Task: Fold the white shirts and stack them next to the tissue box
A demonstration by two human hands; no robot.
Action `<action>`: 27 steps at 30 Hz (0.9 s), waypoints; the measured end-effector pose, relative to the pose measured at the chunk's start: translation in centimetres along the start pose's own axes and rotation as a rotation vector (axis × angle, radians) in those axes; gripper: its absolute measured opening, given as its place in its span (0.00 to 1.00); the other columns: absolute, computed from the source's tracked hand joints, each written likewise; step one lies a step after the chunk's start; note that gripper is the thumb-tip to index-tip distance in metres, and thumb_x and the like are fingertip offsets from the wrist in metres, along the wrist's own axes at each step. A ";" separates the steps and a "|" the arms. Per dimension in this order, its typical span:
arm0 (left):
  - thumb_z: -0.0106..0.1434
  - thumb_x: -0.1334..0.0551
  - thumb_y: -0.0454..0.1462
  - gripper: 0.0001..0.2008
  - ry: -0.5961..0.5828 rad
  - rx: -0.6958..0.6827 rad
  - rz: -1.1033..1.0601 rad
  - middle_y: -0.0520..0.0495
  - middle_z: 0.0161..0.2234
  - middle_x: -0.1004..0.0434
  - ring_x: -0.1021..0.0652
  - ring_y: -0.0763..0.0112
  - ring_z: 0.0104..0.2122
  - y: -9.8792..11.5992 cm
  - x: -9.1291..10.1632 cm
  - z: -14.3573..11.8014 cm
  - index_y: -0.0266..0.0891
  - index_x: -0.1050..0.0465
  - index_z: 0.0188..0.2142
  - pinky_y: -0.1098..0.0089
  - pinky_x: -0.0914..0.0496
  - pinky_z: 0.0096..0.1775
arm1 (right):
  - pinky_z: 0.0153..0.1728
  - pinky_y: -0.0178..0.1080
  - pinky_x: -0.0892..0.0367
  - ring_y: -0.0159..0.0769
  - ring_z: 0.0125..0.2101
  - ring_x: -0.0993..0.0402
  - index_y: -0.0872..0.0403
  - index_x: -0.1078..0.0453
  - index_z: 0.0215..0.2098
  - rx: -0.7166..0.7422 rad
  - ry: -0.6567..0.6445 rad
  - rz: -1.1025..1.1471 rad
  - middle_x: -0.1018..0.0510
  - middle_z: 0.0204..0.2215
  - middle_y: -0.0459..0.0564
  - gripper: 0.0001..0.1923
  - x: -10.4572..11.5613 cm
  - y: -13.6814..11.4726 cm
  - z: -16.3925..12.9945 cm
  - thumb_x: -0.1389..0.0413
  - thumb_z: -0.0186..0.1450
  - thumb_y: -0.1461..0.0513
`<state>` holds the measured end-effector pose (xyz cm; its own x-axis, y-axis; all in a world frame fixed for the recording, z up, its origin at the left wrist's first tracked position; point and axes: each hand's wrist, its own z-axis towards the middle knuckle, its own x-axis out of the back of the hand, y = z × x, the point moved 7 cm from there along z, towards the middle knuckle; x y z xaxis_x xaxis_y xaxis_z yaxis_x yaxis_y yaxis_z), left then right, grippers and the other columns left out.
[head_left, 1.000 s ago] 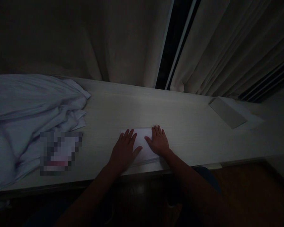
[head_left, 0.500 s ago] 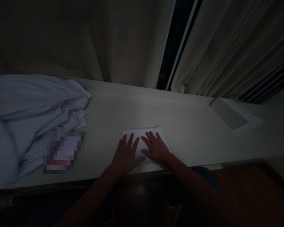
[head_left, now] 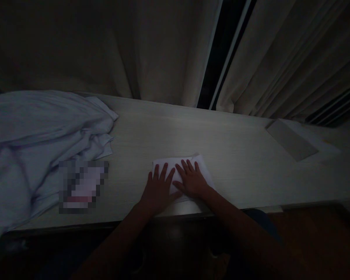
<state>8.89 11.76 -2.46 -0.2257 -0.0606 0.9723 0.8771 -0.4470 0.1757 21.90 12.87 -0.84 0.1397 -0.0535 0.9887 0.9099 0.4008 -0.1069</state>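
Observation:
A small white folded cloth [head_left: 202,165] lies flat near the front edge of a long pale wooden table [head_left: 192,132]. My left hand [head_left: 159,189] rests flat on its left part, fingers spread. My right hand [head_left: 191,180] presses flat on its middle and right part, fingers apart. The two hands lie side by side, thumbs nearly touching. Neither hand grips anything. The room is dim.
A heap of crumpled white fabric [head_left: 37,132] covers the table's left end, with a blurred patch [head_left: 83,186] at its front. A flat grey sheet [head_left: 291,139] lies at the far right. Beige curtains [head_left: 151,50] hang behind the table, parted at a dark gap [head_left: 221,54].
Both hands slid back toward me over the folded cloth, so more of its far edge shows. My right hand also moved left, closer to my left hand.

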 end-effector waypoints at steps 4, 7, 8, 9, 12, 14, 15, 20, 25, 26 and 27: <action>0.57 0.50 0.66 0.47 0.004 -0.024 0.000 0.42 0.71 0.62 0.61 0.41 0.68 -0.1 0.0 0.1 0.45 0.54 0.69 0.42 0.57 0.63 | 0.64 0.63 0.68 0.56 0.68 0.67 0.51 0.54 0.70 -0.026 0.015 0.013 0.56 0.69 0.54 0.39 -0.2 -0.3 0.5 0.60 0.68 0.40; 0.57 0.49 0.66 0.48 0.006 -0.022 0.006 0.42 0.71 0.62 0.61 0.40 0.68 -0.1 0.0 0.1 0.45 0.54 0.69 0.42 0.57 0.63 | 0.64 0.63 0.67 0.56 0.68 0.66 0.50 0.54 0.70 -0.020 0.010 0.014 0.56 0.69 0.53 0.40 -0.2 -0.4 0.6 0.60 0.68 0.39; 0.57 0.49 0.66 0.48 0.006 -0.020 0.007 0.42 0.71 0.62 0.61 0.41 0.68 -0.1 0.0 0.2 0.45 0.54 0.69 0.42 0.57 0.63 | 0.65 0.62 0.67 0.56 0.68 0.66 0.50 0.54 0.70 -0.017 0.009 0.013 0.56 0.69 0.53 0.40 -0.2 -0.4 0.6 0.60 0.68 0.39; 0.57 0.50 0.66 0.48 0.006 -0.017 0.006 0.42 0.71 0.63 0.61 0.41 0.68 0.0 0.1 0.2 0.45 0.54 0.69 0.42 0.57 0.63 | 0.65 0.62 0.66 0.55 0.68 0.66 0.49 0.54 0.70 -0.015 0.008 0.012 0.56 0.69 0.52 0.40 -0.1 -0.3 0.6 0.60 0.67 0.38; 0.57 0.50 0.65 0.47 -0.010 -0.010 -0.002 0.44 0.71 0.64 0.61 0.41 0.68 0.1 0.2 0.4 0.46 0.55 0.69 0.42 0.56 0.63 | 0.65 0.59 0.64 0.53 0.68 0.64 0.47 0.53 0.69 -0.014 0.003 0.016 0.55 0.69 0.50 0.40 0.3 0.4 0.4 0.60 0.67 0.37; 0.57 0.49 0.65 0.46 -0.021 -0.007 -0.004 0.44 0.71 0.63 0.61 0.41 0.68 0.1 0.2 0.6 0.46 0.54 0.69 0.41 0.55 0.63 | 0.66 0.57 0.63 0.50 0.68 0.62 0.45 0.51 0.69 -0.029 0.000 0.022 0.54 0.69 0.47 0.39 0.6 1.2 0.3 0.60 0.67 0.37; 0.57 0.48 0.65 0.46 -0.024 -0.008 -0.005 0.44 0.71 0.63 0.61 0.41 0.68 0.2 0.2 0.7 0.46 0.54 0.68 0.41 0.55 0.63 | 0.66 0.55 0.62 0.49 0.68 0.61 0.44 0.51 0.69 -0.043 0.001 0.022 0.53 0.69 0.46 0.38 0.8 1.8 0.1 0.60 0.67 0.37; 0.57 0.48 0.65 0.46 -0.011 -0.025 -0.003 0.44 0.71 0.63 0.62 0.42 0.68 0.0 0.0 1.1 0.46 0.52 0.68 0.42 0.58 0.64 | 0.66 0.56 0.64 0.47 0.68 0.63 0.45 0.49 0.68 -0.168 0.048 0.004 0.52 0.69 0.46 0.34 1.6 5.4 -0.9 0.61 0.69 0.40; 0.57 0.49 0.65 0.46 -0.020 -0.028 0.002 0.44 0.71 0.62 0.61 0.42 0.68 0.1 0.0 1.3 0.46 0.52 0.68 0.41 0.59 0.63 | 0.65 0.57 0.63 0.44 0.69 0.67 0.47 0.50 0.68 -0.222 0.053 0.005 0.53 0.69 0.47 0.33 1.3 7.0 -1.8 0.63 0.71 0.43; 0.56 0.49 0.65 0.47 -0.029 -0.021 0.002 0.44 0.71 0.62 0.61 0.42 0.68 0.1 0.0 1.4 0.46 0.52 0.68 0.41 0.59 0.63 | 0.65 0.57 0.63 0.44 0.69 0.67 0.46 0.50 0.68 -0.223 0.053 0.005 0.53 0.69 0.46 0.32 1.2 6.9 -1.8 0.63 0.71 0.43; 0.56 0.49 0.65 0.47 -0.039 -0.018 0.002 0.43 0.71 0.62 0.60 0.41 0.68 0.1 0.1 1.4 0.46 0.52 0.68 0.41 0.58 0.63 | 0.66 0.56 0.62 0.44 0.69 0.67 0.46 0.50 0.68 -0.223 0.056 0.004 0.53 0.69 0.46 0.32 1.2 6.9 -1.9 0.63 0.71 0.43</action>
<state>9.52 12.95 -2.15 -0.2074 -0.0268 0.9779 0.8698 -0.4626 0.1718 29.06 13.87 -0.57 0.1590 -0.1053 0.9816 0.9722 0.1898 -0.1371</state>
